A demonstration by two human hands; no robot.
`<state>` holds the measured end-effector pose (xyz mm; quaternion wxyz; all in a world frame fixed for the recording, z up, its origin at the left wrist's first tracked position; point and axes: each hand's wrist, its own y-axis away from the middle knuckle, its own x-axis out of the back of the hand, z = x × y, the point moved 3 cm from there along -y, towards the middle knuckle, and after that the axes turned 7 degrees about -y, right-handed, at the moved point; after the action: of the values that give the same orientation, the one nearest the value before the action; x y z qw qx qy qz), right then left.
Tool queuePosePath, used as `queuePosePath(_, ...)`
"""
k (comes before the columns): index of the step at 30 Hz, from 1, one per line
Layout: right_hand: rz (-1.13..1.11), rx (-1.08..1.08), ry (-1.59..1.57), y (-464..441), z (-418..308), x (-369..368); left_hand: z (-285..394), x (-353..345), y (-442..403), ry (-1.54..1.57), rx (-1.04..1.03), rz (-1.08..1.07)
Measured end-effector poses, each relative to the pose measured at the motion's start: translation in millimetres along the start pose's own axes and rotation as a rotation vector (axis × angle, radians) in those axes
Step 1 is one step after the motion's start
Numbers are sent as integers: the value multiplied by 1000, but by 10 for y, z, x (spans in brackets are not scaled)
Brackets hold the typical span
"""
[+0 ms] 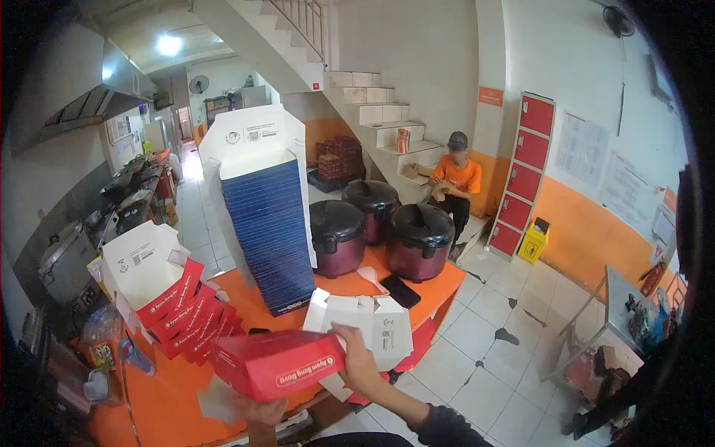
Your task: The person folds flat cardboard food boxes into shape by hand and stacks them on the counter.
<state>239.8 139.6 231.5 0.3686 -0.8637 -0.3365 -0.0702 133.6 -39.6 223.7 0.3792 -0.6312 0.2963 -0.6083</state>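
A red cardboard food box (pixel 279 365) with white lettering on its side is tilted over the orange table (pixel 171 402). My right hand (pixel 357 363) grips its right end, thumb on the upper edge. From below, my left hand (pixel 261 411) supports the near side; its fingers are partly hidden and slightly blurred. Beyond my right hand lies an opened box with white inner sides (pixel 383 328). To the left leans a nested pile of red boxes (pixel 179 309), the top one with its white lid raised. Behind stands a tall stack of blue boxes (pixel 269 231) with a white open lid on top.
Several dark rice cookers (pixel 421 242) stand at the table's far end, near a pink spoon (pixel 370 279) and a black phone (pixel 400 291). A clear cup (pixel 138 356) sits at left. A seated person in an orange shirt (pixel 458 177) is by the stairs (pixel 387 123).
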Motion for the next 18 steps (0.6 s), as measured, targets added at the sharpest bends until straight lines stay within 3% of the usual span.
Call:
queuePosePath(2, -37, -223, -175, 86, 55, -95, -177, -495, 299, 610, 390, -259)
queuePosePath(4, -129, -214, -97, 136, 111, -282, -106, -731, 423, 721, 515, -347)
queuePosePath(6, -227, -193, -116, 146, 125, -406, 115, -850, 411, 332, 372, -265)
queuePosePath(8, -365, -180, 4, 93, -17, -360, -2, -1034, 519, 100, 266, -429)
queuePosePath(10, -561, -138, 256, 100, -9, -392, -23, -939, 476, 66, 318, -397)
queuePosePath(11, -483, -30, 341, 87, -5, -353, -59, -902, 405, 370, 480, -254)
queuePosePath(13, -324, 186, 504, 76, -11, -267, -250, -880, 462, 514, 625, -300)
queuePosePath(14, -320, 188, 521, 62, -51, -219, -314, -879, 471, 586, 695, -323)
queuePosePath(16, -313, 196, 559, 0, -191, -107, -285, -890, 402, 718, 762, -130)
queuePosePath(18, -220, 344, 529, 98, -127, -144, -207, -924, 343, 944, 899, -9)
